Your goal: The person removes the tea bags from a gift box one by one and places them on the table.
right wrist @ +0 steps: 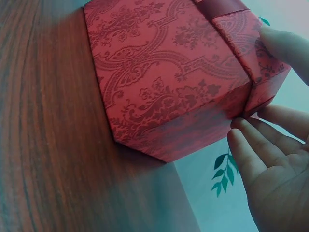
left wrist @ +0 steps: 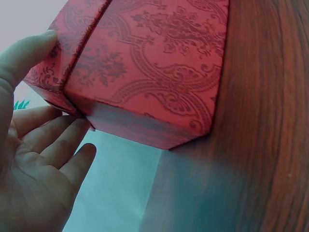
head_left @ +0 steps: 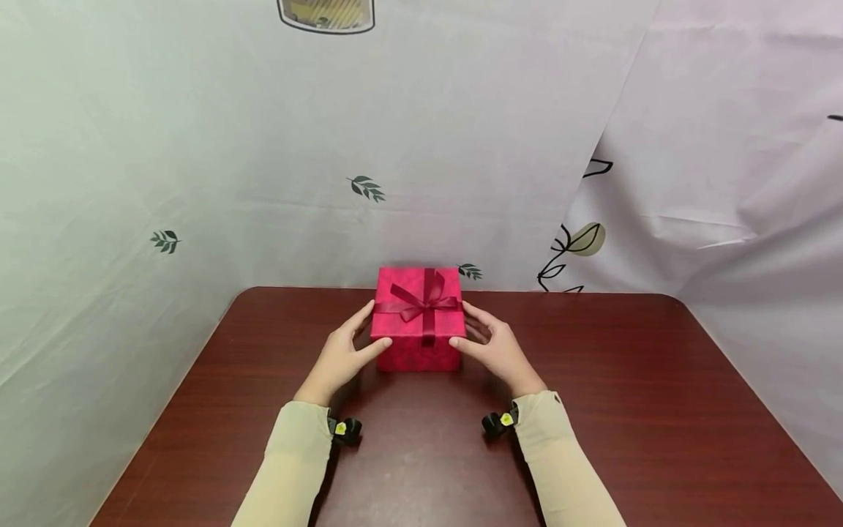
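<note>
A red gift box (head_left: 418, 354) stands on the table, patterned with dark ornament. Its lid (head_left: 402, 282) is on, crossed by a dark red ribbon tied in a bow (head_left: 426, 301). My left hand (head_left: 341, 359) grips the lid's left side, thumb on the front face and fingers along the side. The right hand (head_left: 502, 355) does the same at the right side. In the left wrist view, the left fingertips (left wrist: 82, 124) lie at the lid's lower edge. Right fingertips (right wrist: 236, 123) meet that edge too in the right wrist view.
The dark brown wooden table (head_left: 626, 410) has rounded far corners. Behind it hangs a pale cloth (head_left: 461, 146) with leaf prints, close to the back of the box. Each wrist carries a small black camera, such as the left one (head_left: 349, 432).
</note>
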The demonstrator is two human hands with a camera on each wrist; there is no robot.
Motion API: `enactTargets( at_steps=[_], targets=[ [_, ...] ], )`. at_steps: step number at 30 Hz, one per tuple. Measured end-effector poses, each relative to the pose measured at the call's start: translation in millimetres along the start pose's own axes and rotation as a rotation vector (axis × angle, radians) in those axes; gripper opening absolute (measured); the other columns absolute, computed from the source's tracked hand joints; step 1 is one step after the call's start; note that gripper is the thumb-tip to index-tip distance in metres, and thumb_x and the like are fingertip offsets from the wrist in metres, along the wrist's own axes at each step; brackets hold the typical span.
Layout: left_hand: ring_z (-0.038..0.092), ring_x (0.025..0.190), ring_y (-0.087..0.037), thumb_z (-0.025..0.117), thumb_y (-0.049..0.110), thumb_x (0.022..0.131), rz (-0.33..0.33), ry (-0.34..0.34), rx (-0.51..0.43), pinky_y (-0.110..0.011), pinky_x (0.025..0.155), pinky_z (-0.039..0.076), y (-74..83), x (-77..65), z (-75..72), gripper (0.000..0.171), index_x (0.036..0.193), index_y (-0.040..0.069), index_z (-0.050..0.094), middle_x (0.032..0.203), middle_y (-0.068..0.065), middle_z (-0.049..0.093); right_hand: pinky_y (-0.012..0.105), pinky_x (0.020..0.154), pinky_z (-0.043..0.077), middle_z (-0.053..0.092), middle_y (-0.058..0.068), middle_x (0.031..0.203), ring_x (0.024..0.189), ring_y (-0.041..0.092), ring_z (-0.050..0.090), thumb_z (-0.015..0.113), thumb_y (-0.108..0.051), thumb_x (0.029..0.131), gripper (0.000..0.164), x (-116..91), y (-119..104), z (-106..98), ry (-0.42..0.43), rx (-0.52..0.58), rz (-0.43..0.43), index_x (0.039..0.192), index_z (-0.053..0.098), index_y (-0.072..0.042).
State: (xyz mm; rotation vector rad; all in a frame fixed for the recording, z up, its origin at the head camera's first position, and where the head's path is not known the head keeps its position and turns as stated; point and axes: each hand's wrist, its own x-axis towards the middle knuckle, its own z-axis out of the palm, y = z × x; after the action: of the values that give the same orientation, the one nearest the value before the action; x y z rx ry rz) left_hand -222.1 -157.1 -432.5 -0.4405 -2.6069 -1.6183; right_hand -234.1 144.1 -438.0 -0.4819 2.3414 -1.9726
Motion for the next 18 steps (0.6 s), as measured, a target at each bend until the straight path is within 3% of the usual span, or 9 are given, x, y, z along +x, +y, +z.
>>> enactTargets(
  at_steps=[10, 18],
  targets=[
    [0.043, 0.143, -0.028, 0.079, 0.031, 0.091, 0.048, 0.053, -0.076, -0.047, 0.112, 0.042, 9.8, -0.1, -3.7, 0.084, 0.160, 0.020, 0.033, 0.158, -0.005, 0.041, 0.039, 0.106, 0.047, 0.047, 0.013, 0.154, 0.136, 0.033, 0.052, 0.081, -0.011, 0.088, 0.075, -1, -13, 1, 0.041, 0.005, -0.091, 0.154, 0.044, -0.009],
    [0.048, 0.140, -0.028, 0.078, 0.023, 0.091, 0.094, 0.097, -0.116, -0.045, 0.110, 0.043, 19.3, -4.9, -15.4, 0.077, 0.158, 0.023, 0.039, 0.158, -0.003, 0.043, 0.031, 0.104, 0.048, 0.047, 0.009, 0.153, 0.136, 0.028, 0.052, 0.080, -0.009, 0.088, 0.075, -4, -24, 9, 0.057, 0.065, -0.153, 0.154, 0.044, -0.011]
  ],
)
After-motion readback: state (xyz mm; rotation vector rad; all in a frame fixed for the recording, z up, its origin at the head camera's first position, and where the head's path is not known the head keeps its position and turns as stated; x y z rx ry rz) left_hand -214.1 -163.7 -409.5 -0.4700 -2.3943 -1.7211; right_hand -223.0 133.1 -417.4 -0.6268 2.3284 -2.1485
